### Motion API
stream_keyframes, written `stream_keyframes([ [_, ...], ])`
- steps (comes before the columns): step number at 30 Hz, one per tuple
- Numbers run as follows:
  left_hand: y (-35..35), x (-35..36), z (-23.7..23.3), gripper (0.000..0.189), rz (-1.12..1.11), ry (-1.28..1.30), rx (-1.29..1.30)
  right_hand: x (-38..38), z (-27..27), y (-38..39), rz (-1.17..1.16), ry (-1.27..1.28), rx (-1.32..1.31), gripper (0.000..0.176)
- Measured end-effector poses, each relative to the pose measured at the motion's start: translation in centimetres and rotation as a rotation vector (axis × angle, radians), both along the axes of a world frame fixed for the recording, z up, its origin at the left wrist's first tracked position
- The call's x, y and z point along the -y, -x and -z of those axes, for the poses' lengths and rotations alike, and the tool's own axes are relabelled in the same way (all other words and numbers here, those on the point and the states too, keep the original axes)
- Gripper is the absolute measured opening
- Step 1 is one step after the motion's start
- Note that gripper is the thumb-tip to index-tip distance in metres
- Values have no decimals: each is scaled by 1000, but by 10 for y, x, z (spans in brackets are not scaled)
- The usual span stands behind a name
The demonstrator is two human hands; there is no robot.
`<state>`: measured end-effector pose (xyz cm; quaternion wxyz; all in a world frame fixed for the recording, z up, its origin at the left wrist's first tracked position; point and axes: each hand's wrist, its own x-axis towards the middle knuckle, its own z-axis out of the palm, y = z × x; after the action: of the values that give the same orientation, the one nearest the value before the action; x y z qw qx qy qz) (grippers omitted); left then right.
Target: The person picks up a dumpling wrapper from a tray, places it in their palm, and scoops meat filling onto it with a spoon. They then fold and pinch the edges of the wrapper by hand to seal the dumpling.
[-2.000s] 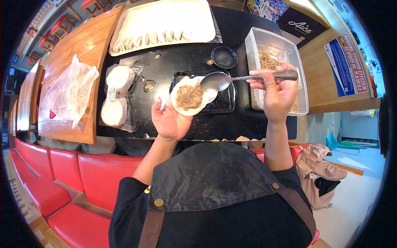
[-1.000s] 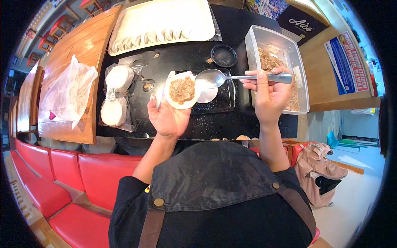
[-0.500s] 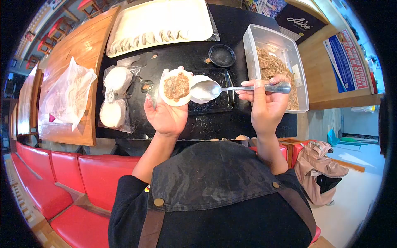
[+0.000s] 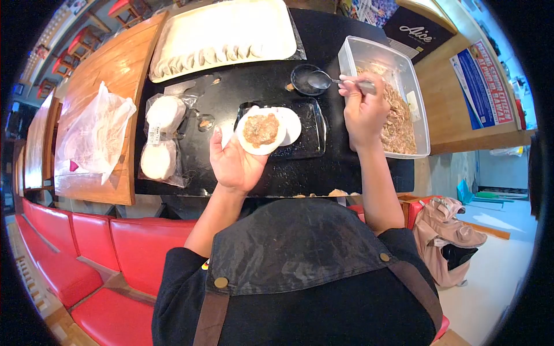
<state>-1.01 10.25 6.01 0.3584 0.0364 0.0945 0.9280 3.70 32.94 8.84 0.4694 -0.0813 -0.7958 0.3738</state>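
Note:
On the fingers of my left hand [image 4: 236,164] rests a round white dumpling wrapper [image 4: 247,145], its middle covered by brown minced filling [image 4: 261,128]. The thumb stands out to the left of the wrapper. My right hand [image 4: 366,115] grips a metal spoon [image 4: 329,80] by the handle, and the spoon's bowl is over the small black dish [image 4: 303,86]. Behind the held wrapper, more white wrappers [image 4: 293,126] lie on a dark rectangular tray [image 4: 311,150]. To the right, partly behind my right hand, stands a clear plastic container [image 4: 424,130] of brown filling [image 4: 398,115].
A cream tray [image 4: 231,26] at the back carries a row of folded dumplings [image 4: 213,56]. Packs of wrappers [image 4: 158,160] lie to the left. A plastic bag [image 4: 95,135] sits on the wooden table [image 4: 124,69]. A black box [image 4: 421,29] stands at the back right.
My right hand has moved the spoon up, from beside the filled wrapper to the small black dish. My left hand with the wrapper has shifted slightly right and down.

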Motion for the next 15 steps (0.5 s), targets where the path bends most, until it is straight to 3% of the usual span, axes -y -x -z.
stream_keyframes([
  [2, 3, 6, 4, 78, 109, -20, 125, -2, -1, 4, -25, 17, 43, 20],
  [6, 16, 15, -3, 83, 288, 88, 39, -12, -9, 2, -33, -40, 103, 22],
  [8, 22, 16, -4, 83, 371, 135, 30, -22, -7, 8, -153, 80, 153, 22],
  [13, 31, 15, -1, 85, 411, 82, -2, -23, -15, 11, -225, 101, 123, 20],
  [15, 31, 14, -3, 88, 484, 121, -4, -14, -34, 3, -384, 270, -34, 20],
])
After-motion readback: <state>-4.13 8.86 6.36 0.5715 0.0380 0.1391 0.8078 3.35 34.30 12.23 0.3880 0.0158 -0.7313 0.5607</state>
